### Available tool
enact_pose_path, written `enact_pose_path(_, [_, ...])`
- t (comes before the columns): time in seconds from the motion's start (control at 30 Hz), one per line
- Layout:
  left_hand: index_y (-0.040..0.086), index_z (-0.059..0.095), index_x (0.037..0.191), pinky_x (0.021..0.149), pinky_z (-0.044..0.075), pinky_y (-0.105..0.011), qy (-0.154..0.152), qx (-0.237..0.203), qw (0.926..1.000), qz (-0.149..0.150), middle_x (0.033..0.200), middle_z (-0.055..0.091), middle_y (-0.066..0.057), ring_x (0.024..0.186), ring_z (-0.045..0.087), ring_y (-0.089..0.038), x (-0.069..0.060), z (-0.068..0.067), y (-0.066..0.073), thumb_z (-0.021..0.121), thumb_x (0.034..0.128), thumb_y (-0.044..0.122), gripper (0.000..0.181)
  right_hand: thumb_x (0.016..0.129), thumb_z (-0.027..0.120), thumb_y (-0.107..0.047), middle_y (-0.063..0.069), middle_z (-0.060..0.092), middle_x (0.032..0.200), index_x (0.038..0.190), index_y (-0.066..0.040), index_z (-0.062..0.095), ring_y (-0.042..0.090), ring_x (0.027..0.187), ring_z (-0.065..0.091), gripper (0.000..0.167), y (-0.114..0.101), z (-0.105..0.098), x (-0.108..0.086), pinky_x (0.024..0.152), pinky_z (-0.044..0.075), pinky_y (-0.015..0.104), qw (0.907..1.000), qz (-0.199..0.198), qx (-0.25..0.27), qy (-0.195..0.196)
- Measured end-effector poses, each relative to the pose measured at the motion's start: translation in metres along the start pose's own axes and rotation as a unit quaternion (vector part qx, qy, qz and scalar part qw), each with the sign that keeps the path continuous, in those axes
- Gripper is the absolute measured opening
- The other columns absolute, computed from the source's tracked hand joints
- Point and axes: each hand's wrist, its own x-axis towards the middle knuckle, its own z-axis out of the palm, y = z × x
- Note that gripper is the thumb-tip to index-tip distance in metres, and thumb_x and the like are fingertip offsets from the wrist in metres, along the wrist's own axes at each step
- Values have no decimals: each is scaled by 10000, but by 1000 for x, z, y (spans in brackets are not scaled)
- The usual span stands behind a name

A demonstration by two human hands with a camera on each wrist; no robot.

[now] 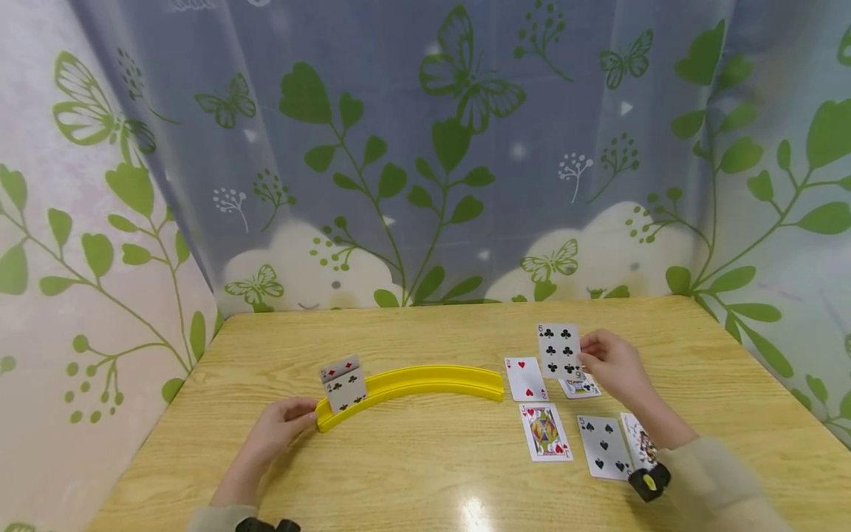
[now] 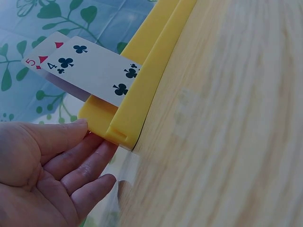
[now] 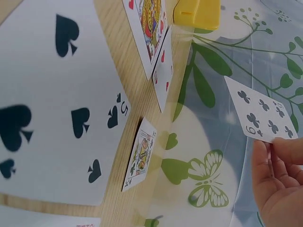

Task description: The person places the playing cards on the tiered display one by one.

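My right hand [image 1: 614, 366] pinches a six of clubs [image 1: 559, 351] between thumb and fingers, raised above the table. Under it, in the head view, a king of clubs [image 3: 140, 155] is partly covered. At its other side, my left hand [image 1: 282, 428] holds the near left end of a curved yellow card holder [image 1: 435, 377], thumb on top and fingertips beneath in the left wrist view. Upright in the holder's slot, close to that hand, stand a four of clubs [image 2: 102, 68] and, behind it, a five of diamonds [image 2: 40, 59].
Face up on the wooden table [image 1: 425, 473] at the right lie a two of hearts [image 1: 526, 380], a jack of hearts [image 1: 545, 436] and a five of spades [image 1: 603, 447]. Beside the five, a picture card [image 1: 640, 441] is partly hidden by my right forearm. A patterned curtain [image 1: 399, 185] hangs behind.
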Motion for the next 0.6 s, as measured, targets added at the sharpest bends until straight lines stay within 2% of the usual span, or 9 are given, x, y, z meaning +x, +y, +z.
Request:
enact_pose_path(0.2, [-48,591,1053,809,453,-379,58,43,10000,-63,1033,600,-169,952,552,-252,1,0,-1,566,851,40,221,792,543,96,163,567,782,912,108,515,241,666,560,124,-3,6,1,552,494,250,9999,-46,143,66])
enact_pose_path(0.4, [-38,590,1062,823,443,-394,71,64,9999,-130,1047,596,-170,964,548,-257,2,1,-1,569,852,53,229,794,545,95,150,565,770,904,95,517,218,649,551,113,-5,13,3,531,478,220,9997,-2,229,69])
enact_pose_path(0.6, [-41,589,1063,815,448,-387,76,49,9999,-105,1045,597,-171,959,552,-257,1,0,1,572,852,61,234,787,549,104,160,568,779,899,102,512,288,682,567,118,-7,21,4,562,502,285,9993,-50,379,13])
